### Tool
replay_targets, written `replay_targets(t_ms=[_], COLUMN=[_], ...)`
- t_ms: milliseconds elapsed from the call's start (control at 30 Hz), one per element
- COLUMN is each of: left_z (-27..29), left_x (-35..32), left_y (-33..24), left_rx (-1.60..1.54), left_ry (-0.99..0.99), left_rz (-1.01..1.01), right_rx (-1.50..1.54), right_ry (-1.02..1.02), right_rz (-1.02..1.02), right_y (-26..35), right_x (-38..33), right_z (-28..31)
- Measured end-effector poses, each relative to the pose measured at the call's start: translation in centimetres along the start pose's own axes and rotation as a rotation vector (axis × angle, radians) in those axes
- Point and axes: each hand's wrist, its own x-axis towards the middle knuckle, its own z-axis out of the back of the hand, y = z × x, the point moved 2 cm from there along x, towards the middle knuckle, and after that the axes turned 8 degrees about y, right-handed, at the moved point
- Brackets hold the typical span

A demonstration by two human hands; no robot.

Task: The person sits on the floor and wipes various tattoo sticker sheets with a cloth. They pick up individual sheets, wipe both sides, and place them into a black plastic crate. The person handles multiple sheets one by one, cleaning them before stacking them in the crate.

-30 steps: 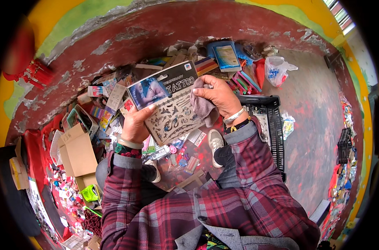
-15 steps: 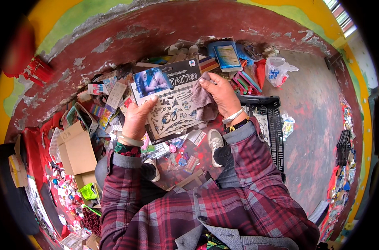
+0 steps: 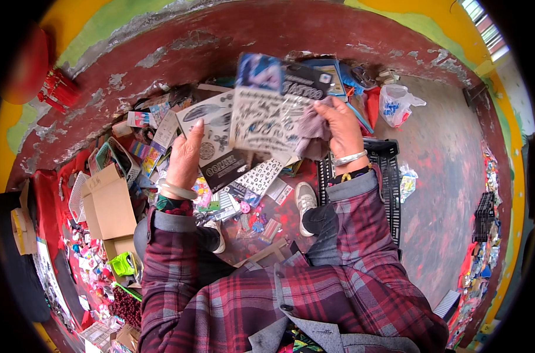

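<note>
My right hand [image 3: 345, 130] pinches a mauve cloth [image 3: 314, 130] together with the edge of a tattoo sheet [image 3: 261, 120], which has a black header, a blue photo corner and small dark designs, blurred by motion. Between thumb and fingers, my left hand [image 3: 184, 157] grips a second tattoo sheet [image 3: 209, 126] with feather designs, its dark header hanging lowest. The raised sheet overlaps the feather sheet's right side. Below them shows a white sheet with small black marks [image 3: 261, 178]; whether it is held or lies lower, I cannot tell.
A black plastic crate [image 3: 391, 200] stands right of my feet. Left are an open cardboard box [image 3: 110, 203], a basket [image 3: 121, 157] and heaped small packages. A white plastic bag [image 3: 398, 105] sits at the far right by the peeling red wall [image 3: 220, 44].
The sheet both hands held has moved up and right in my right hand with the cloth. My left hand has released it and now grips the feather sheet, which was hidden before.
</note>
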Motion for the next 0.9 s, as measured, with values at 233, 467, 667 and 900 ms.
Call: replay_targets(t_ms=[233, 467, 667, 900], left_z=[2.2, 1.1, -1.8, -2.1], left_x=[0.4, -0.1, -0.8, -0.6], left_y=[-1.0, -0.9, 1.0, 2.2], left_rx=[0.791, 1.103, 1.478, 1.299], left_ry=[0.032, 0.315, 0.516, 0.498], left_rz=[-0.318, -0.487, -0.683, -0.56], right_rx=[-0.081, -0.833, -0.95, -0.973], right_ry=[-0.068, -0.17, -0.162, -0.136], right_rz=[0.159, 0.382, 0.381, 0.379], right_y=[1.6, 1.6, 1.0, 1.2], right_x=[0.1, 0.1, -0.4, -1.1], right_z=[1.4, 0.7, -0.5, -2.1])
